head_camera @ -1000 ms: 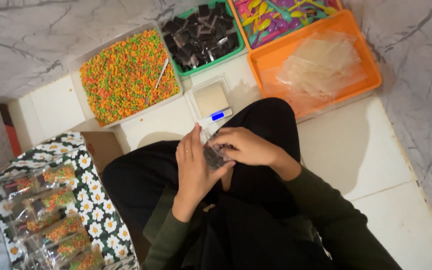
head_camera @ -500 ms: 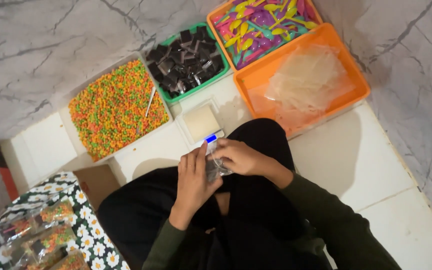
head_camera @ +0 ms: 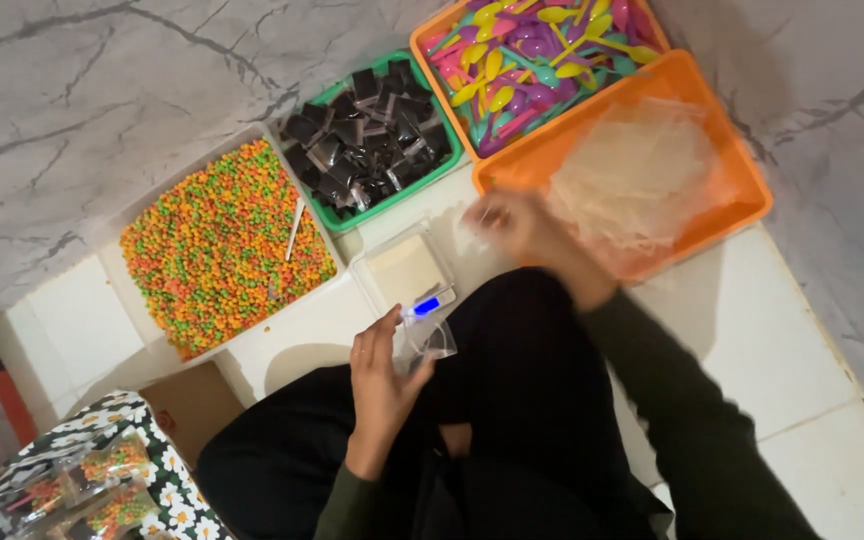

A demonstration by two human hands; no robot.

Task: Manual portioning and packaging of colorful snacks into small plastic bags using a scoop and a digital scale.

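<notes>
Seated on a tiled floor (head_camera: pixel 822 340) beside grey marble, sorting small packets from trays.

Since half a second ago the right hand (head_camera: pixel 512 225) has left the lap and now reaches, blurred, to the orange tray (head_camera: pixel 742 160) of clear bags (head_camera: pixel 642 175); whether its fingers are closed I cannot tell. The left hand (head_camera: pixel 382 375) stays over the knee, fingers pinching a small clear pouch (head_camera: pixel 430 340) just near the pocket scale (head_camera: pixel 407 275). Left of that lies the tray of coloured pellets (head_camera: pixel 217 245).

Two orange trays (head_camera: pixel 742 190), one scale (head_camera: pixel 407 275)
</notes>
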